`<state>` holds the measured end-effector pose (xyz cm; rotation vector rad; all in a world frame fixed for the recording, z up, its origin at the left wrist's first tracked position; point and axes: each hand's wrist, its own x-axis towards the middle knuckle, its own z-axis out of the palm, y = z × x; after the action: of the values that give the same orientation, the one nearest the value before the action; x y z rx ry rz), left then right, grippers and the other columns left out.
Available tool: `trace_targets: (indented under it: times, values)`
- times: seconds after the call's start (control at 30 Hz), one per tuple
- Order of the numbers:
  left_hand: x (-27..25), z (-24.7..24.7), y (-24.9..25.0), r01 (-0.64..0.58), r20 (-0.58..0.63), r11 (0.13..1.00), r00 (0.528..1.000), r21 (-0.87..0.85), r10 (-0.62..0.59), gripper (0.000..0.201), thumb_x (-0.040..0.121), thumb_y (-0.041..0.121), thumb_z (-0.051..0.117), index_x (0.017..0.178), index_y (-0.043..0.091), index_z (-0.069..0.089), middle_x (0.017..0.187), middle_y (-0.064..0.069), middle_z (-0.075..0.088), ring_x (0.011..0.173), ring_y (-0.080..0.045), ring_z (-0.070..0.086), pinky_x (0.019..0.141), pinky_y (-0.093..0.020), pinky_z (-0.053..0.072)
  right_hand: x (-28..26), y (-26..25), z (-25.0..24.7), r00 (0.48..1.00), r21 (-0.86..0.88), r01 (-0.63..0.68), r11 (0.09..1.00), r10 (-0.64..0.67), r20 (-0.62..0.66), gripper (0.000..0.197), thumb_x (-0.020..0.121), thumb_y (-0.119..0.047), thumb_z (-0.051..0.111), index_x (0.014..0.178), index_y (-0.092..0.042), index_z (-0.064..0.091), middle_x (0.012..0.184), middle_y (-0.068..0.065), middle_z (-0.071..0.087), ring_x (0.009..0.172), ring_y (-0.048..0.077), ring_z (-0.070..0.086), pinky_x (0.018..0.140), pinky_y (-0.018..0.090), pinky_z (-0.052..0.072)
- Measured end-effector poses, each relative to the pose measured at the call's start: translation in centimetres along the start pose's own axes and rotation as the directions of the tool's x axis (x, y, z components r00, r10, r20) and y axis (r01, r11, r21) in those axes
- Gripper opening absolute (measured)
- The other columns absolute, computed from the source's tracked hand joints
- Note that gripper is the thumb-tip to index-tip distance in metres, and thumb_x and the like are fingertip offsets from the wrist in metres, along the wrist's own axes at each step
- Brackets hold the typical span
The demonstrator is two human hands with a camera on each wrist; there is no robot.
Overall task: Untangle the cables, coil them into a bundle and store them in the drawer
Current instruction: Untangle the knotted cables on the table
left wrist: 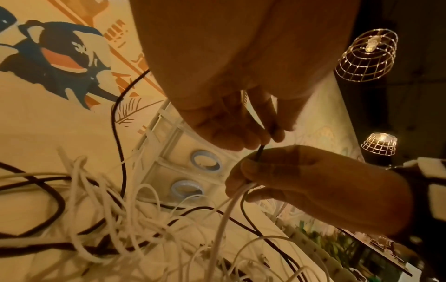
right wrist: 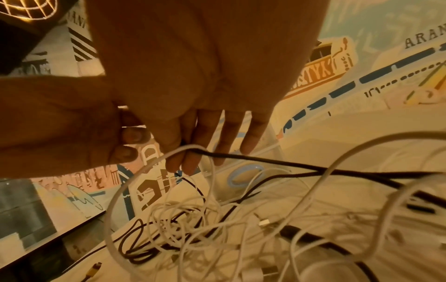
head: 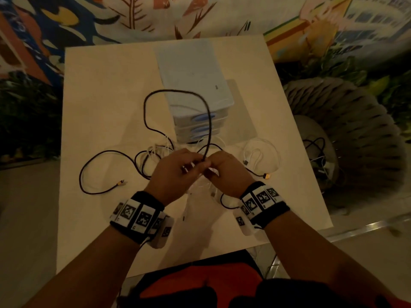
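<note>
Two hands meet at the centre of the head view, above a pale worktop (head: 93, 90). The left hand (head: 175, 172) has its grip closed on a black cable (head: 209, 121), pinching it between curled fingers; the left wrist view shows the cable running out from its fingertips (left wrist: 253, 141) straight into the other hand. The right hand (head: 224, 170) has its grip clamped on the same black cable and also on a thin white cable (left wrist: 231, 202) that trails down from its fingers.

From the hands the black cable rises as a tall loop toward the top of the frame, its long axis running up and down the picture, and arches across the front of a small pale drawer unit (head: 195, 85). The cable's other lengths sprawl to the left on the worktop, ending in a yellowish plug (head: 121, 182) at centre left that points right. A second yellowish plug (head: 268, 176) lies right of the hands.

Beneath and behind the hands sits a tangle of white cables (right wrist: 217, 219) mixed with black strands. A separate white cable (head: 260, 156) lies loosely looped at centre right, near the drawer unit's base. The unit stands at upper centre, its blue-handled drawers (head: 203, 118) closed and facing the person.
</note>
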<state>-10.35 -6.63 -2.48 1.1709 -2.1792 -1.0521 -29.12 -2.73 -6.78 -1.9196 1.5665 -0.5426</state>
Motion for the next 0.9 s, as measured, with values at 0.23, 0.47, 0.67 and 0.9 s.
trace_targets:
  times: [0.23, 0.47, 0.67, 0.9]
  values:
    - [0.4, -1.5, -0.4, 0.015, -0.303, 0.998, 0.952, -0.066, -0.034, 0.02, 0.099, 0.03, 0.06, 0.104, 0.02, 0.076, 0.093, 0.007, 0.064, 0.083, 0.003, 0.061, 0.069, -0.007, 0.044, -1.1, 1.8, 0.0, 0.975, 0.132, -0.201, 0.971, 0.211, -0.068, 0.034, 0.091, -0.003, 0.055, 0.117, -0.017, 0.072, 0.115, 0.006, 0.066, 0.109, 0.024, 0.062, 0.098, 0.037, 0.048]
    - [0.3, -3.7, 1.2, 0.017, -0.427, 0.946, 0.89, -0.324, -0.162, 0.015, 0.105, 0.024, 0.051, 0.099, 0.019, 0.064, 0.079, 0.006, 0.067, 0.062, -0.013, 0.062, 0.06, -0.031, 0.053, -2.1, 3.3, 0.2, 0.95, -0.194, -0.298, 0.935, 0.27, -0.157, 0.023, 0.097, -0.037, 0.056, 0.111, -0.034, 0.075, 0.112, -0.012, 0.072, 0.107, 0.022, 0.06, 0.092, 0.046, 0.045]
    - [0.2, -1.2, 0.5, 0.161, -0.059, 0.946, 0.981, -0.281, -0.185, 0.009, 0.095, 0.033, 0.068, 0.101, 0.026, 0.07, 0.092, 0.017, 0.071, 0.081, -0.004, 0.066, 0.066, -0.018, 0.052, -1.5, 2.0, 0.0, 0.984, -0.164, -0.144, 0.976, 0.123, -0.129, 0.028, 0.097, -0.038, 0.051, 0.112, -0.033, 0.074, 0.11, -0.011, 0.073, 0.103, 0.022, 0.062, 0.091, 0.046, 0.046]
    - [0.1, -1.6, 1.6, 0.117, -0.189, 0.935, 0.964, -0.336, -0.188, 0.024, 0.107, 0.021, 0.047, 0.103, 0.02, 0.071, 0.083, 0.002, 0.075, 0.073, -0.017, 0.07, 0.069, -0.025, 0.058, -2.8, 3.7, 0.8, 0.979, 0.032, -0.163, 0.986, 0.165, -0.122, 0.022, 0.1, -0.015, 0.059, 0.118, -0.016, 0.072, 0.111, 0.004, 0.07, 0.103, 0.021, 0.064, 0.094, 0.027, 0.046]
